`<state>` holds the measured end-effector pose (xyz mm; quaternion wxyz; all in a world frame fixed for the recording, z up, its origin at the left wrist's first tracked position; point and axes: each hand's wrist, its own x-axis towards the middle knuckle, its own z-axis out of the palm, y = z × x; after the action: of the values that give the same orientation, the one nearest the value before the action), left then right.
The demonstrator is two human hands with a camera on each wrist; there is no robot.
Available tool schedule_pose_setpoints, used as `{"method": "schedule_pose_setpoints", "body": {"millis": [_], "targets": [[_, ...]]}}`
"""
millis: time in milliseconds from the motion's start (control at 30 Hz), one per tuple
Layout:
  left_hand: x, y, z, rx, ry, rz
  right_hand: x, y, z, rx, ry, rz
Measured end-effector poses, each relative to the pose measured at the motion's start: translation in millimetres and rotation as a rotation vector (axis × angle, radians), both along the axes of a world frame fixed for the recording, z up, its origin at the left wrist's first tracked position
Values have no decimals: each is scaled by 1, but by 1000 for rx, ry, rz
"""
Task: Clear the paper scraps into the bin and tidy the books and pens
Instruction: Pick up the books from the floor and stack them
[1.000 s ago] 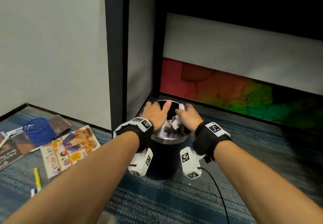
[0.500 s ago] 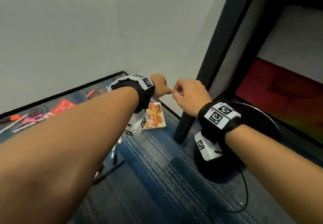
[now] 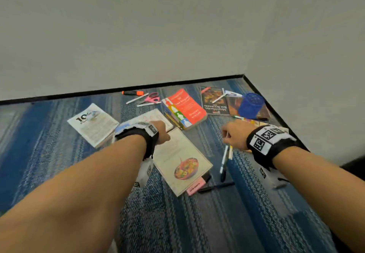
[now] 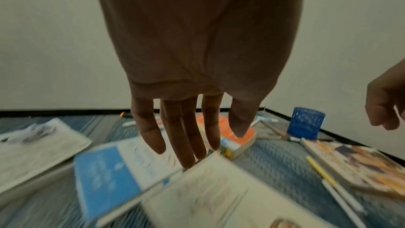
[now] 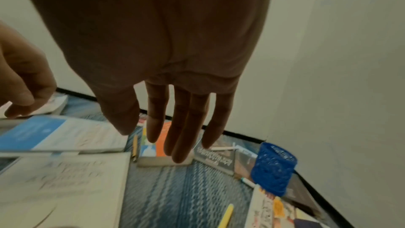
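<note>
You are looking down at a blue striped carpet (image 3: 59, 134) in the corner of a room, with books and pens lying scattered across it. Nearest you, a pale cookbook (image 3: 181, 160) with a bowl of food on its cover is lying flat, and a pink highlighter (image 3: 195, 187) is sticking out from under its near edge. Beside it a book with a blue cover panel (image 4: 105, 176) is lying partly under the cookbook's far corner. Off to the left a white booklet (image 3: 92, 124) is sitting on its own. Further back a thick orange book (image 3: 184, 108) is lying at an angle, with a dark book (image 3: 214, 100) just beside it toward the corner. A blue mesh pen pot (image 3: 251, 105) is standing upright on another dark book by the wall. Pink scissors (image 3: 152, 97) and an orange marker (image 3: 132, 92) are lying near the skirting board, with white pens next to them.

Your left hand (image 3: 161, 132) is hovering over the far end of the cookbook, fingers (image 4: 186, 141) straight and spread, holding nothing. Your right hand (image 3: 235, 136) is hanging above two pens (image 3: 226, 158) on the carpet; its fingers (image 5: 181, 136) are pointing down, loosely extended, and gripping nothing. A black pen (image 3: 215, 186) is lying near the highlighter. No paper scraps or bin are showing in these views.
</note>
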<state>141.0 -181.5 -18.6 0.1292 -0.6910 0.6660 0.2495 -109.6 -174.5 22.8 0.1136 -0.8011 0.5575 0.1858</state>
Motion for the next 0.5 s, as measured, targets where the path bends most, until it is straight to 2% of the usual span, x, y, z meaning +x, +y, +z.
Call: {"method": "schedule_pose_setpoints", "body": {"millis": [133,200,267,400,500], "targets": [[44,11,-77,132,79,99,56,-13,-35,153,193,119],[53,17,-102,136,132,215,77,-27,-43,190,272,157],[57,21,-120,123,197,411,102,-49,-41,179,289,165],[43,24,-137,256,489,829,140,-79,-49,141,221,77],[24,19,-130,240,551,996,151,-80,-85,237,231,15]]}}
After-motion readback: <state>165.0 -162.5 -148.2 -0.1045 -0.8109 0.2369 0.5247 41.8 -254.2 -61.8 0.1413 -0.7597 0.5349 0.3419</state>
